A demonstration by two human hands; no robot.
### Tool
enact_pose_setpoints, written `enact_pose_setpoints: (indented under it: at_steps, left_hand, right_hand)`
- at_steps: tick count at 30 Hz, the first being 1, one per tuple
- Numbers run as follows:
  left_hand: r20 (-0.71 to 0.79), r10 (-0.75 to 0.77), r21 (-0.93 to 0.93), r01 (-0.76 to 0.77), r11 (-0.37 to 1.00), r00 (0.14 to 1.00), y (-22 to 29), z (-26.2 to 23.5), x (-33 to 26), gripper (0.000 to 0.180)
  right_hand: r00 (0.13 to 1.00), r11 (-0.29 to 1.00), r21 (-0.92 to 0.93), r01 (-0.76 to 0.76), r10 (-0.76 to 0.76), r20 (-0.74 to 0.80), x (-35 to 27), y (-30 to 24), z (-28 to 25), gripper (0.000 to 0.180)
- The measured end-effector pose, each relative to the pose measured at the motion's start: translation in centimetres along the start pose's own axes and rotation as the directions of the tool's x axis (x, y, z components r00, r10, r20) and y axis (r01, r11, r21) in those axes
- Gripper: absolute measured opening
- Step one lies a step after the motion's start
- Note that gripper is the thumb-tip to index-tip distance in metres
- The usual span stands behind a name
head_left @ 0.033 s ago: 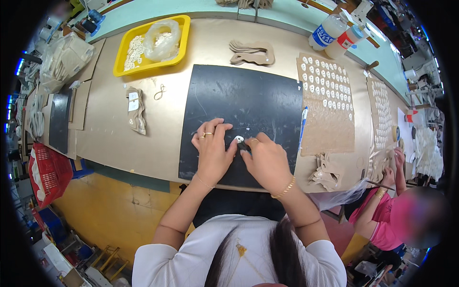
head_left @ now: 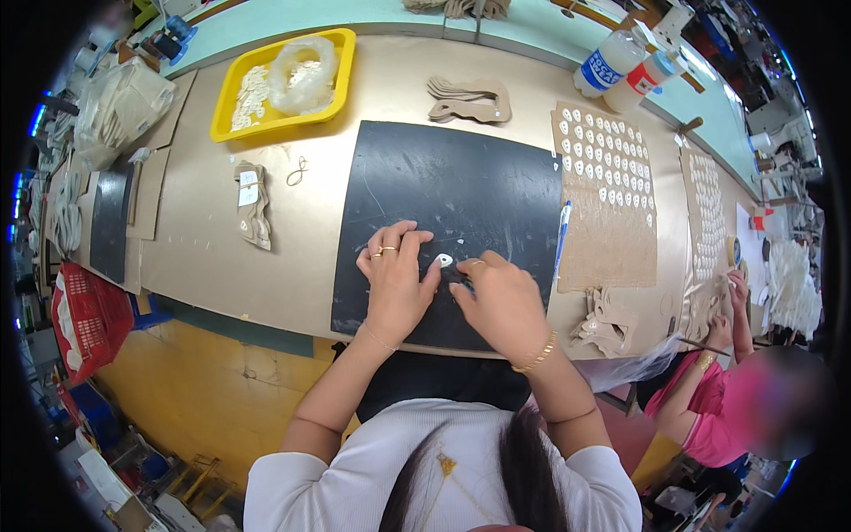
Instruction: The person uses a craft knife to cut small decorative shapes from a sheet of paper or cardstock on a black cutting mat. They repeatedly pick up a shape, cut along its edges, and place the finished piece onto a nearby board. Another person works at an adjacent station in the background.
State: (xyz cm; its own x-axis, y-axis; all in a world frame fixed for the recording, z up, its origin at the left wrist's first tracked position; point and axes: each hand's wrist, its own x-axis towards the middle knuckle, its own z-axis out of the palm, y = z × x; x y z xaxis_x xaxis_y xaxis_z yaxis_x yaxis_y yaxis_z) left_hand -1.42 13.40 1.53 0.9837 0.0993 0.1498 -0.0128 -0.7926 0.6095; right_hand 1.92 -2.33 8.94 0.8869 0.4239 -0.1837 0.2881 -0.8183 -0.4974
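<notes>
On the dark mat (head_left: 417,168), my left hand (head_left: 394,275) holds a small white rounded piece (head_left: 445,261) with dark spots at the tip of its thumb. Its other fingers are bent and rest on the mat. Close by on the right is my right hand (head_left: 505,297), its fingers closed together just beside the piece. Something dark shows faintly under its fingertips, too hidden to name. A tiny white scrap (head_left: 460,241) lies beyond the hands.
A brown sheet (head_left: 607,239) carries rows of similar white pieces, with a blue pen (head_left: 563,235) alongside. Tan cut pieces (head_left: 470,99) lie beyond the mat. A yellow tray (head_left: 220,120) and bottles (head_left: 612,62) stand farther back. A co-worker's hands (head_left: 731,310) are at right.
My right hand has drawn slightly right and toward me, away from the white piece. The dark tool tip seen at its fingers is now mostly hidden. My left hand has barely moved.
</notes>
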Motion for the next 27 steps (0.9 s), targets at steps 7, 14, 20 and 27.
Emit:
enact_pose_setpoints:
  at_steps: [7, 14, 20, 27]
  left_hand:
    - [-0.032, 0.021, -0.043, -0.022, 0.999, 0.999, -0.5, -0.1, -0.2, 0.042]
    - [-0.136, 0.095, -0.134, -0.113, 0.984, 0.986, -0.9, 0.1, -0.3, 0.033]
    - [-0.154, 0.092, -0.177, -0.118, 0.977, 0.984, -1.2, 0.2, -0.4, 0.033]
    - [-0.182, 0.102, -0.202, -0.138, 0.97, 0.978, -1.1, 0.2, -0.3, 0.034]
  right_hand:
    - [0.964, 0.984, 0.153, -0.086, 0.121, -0.236, 8.9, 2.3, -4.8, 0.03]
    - [0.921, 0.989, -0.128, 0.08, -0.122, -0.37, 21.4, 8.8, -0.9, 0.03]
    - [0.949, 0.983, -0.184, -0.001, -0.057, -0.309, 22.3, 7.8, 0.2, 0.029]
    - [0.94, 0.988, -0.156, 0.013, -0.065, -0.334, 22.3, 8.4, 0.1, 0.034]
